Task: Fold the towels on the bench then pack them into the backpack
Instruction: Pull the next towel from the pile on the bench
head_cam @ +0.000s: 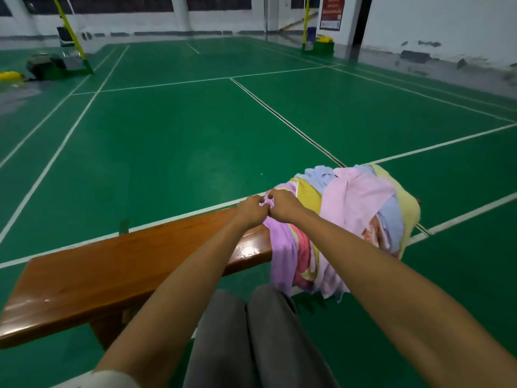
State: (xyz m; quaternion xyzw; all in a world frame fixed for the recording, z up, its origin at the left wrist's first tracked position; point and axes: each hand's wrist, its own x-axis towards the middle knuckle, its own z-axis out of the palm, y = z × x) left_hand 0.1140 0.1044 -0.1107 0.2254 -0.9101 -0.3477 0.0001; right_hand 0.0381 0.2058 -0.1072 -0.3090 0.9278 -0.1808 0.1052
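Head view. A wooden counter is running from lower left toward centre right across a green court floor. A heap of towels, pink, lilac, yellow and pale blue, is lying on the right end of the counter, with several pieces hanging over its near edge toward the floor. Both arms are reaching forward from the bottom of the frame. The left hand and the right hand are meeting knuckle to knuckle at the left edge of the heap, fingers curled, each pinching the upper edge of a lilac towel that is draping down over the counter's front. The bulk of the heap is lying just to the right of the right hand; the left hand is hovering over bare wood at the heap's margin. Grey trouser legs are showing below the counter, between the forearms. Yellow-green net posts are standing at the far side of the court, in front of a white wall.
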